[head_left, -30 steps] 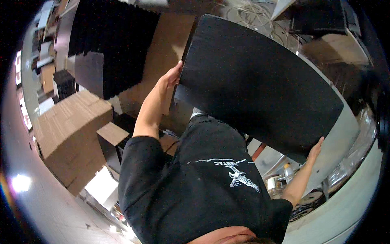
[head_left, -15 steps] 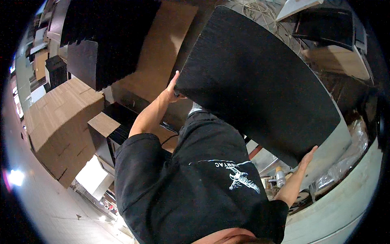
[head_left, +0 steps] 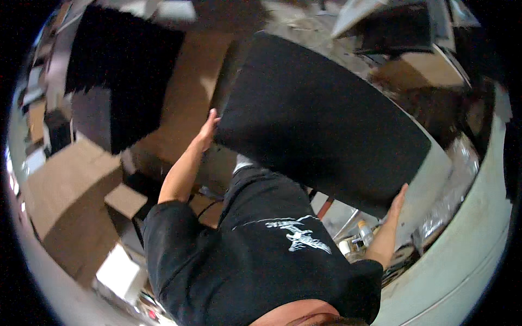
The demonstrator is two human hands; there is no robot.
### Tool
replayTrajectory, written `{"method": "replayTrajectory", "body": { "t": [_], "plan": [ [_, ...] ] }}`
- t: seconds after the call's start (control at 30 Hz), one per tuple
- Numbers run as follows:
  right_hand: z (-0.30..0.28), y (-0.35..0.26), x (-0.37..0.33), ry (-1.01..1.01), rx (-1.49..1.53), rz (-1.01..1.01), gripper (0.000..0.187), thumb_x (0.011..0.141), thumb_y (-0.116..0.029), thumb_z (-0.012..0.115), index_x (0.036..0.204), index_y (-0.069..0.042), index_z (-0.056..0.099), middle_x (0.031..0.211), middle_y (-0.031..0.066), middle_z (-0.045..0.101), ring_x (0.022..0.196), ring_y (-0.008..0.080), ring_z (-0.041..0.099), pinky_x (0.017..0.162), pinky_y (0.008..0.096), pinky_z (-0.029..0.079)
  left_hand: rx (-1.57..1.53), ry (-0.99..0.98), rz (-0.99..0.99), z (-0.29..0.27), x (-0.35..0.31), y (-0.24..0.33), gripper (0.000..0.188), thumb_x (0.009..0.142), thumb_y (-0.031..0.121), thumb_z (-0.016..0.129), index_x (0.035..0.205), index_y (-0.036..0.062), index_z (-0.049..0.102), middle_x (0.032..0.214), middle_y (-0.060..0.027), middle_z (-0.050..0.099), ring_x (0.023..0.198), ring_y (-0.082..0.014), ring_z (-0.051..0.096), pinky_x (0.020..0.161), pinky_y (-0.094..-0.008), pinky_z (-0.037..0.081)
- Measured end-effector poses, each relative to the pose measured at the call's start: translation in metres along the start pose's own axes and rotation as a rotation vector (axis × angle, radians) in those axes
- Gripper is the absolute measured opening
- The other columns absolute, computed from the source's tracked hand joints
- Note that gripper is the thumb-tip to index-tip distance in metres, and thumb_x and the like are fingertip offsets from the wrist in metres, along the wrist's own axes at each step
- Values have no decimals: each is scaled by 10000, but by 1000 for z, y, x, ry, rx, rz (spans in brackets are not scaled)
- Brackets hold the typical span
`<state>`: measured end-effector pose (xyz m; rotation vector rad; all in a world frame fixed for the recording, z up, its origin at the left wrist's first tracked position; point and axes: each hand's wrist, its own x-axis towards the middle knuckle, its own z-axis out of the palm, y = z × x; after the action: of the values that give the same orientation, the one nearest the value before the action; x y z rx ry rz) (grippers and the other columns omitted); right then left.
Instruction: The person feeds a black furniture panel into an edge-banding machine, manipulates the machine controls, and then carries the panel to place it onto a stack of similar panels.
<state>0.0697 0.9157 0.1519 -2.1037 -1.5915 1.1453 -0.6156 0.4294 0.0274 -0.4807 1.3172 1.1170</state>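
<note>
A large flat black panel (head_left: 321,119) is held out in front of my body, tilted, its right end nearer to me than its left. My left hand (head_left: 208,130) grips its left edge, thumb up along the side and the other fingers hidden behind. At the lower right corner, my right hand (head_left: 398,204) is closed on the edge, its fingers mostly out of sight. The panel covers much of what lies beyond it.
On the left stand a stack of black panels (head_left: 125,76) and a stack of brown boards (head_left: 70,190). A dark monitor-like panel (head_left: 397,27) lies at the far right. Clear plastic wrap (head_left: 448,190) and a bottle with a yellow cap (head_left: 365,233) are near my right arm.
The whole view has shifted, with surroundings sliding left and mostly downward. Held in both hands, the black panel now appears slightly further left and flatter. Neither hand has let go.
</note>
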Motion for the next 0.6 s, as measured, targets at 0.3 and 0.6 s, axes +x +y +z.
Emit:
{"method": "replayTrajectory", "body": {
  "t": [0.3,0.6],
  "plan": [
    [1,-42,-20,-121,530,265,710,913,-489,590,1353,59,497,1356,130,549,1234,272,513,1078,393,351,269,83,161,86,-34,109,506,976,540,494,1071,65,641,777,6,593,663,-122,540,618,-295,425],
    [-6,-52,-34,-352,675,304,651,944,-464,595,1356,29,491,1361,124,551,1241,261,525,1048,393,407,390,-51,125,80,-51,128,524,1008,491,460,1301,70,564,1120,-36,642,772,-109,586,573,-261,437]
  ]
}}
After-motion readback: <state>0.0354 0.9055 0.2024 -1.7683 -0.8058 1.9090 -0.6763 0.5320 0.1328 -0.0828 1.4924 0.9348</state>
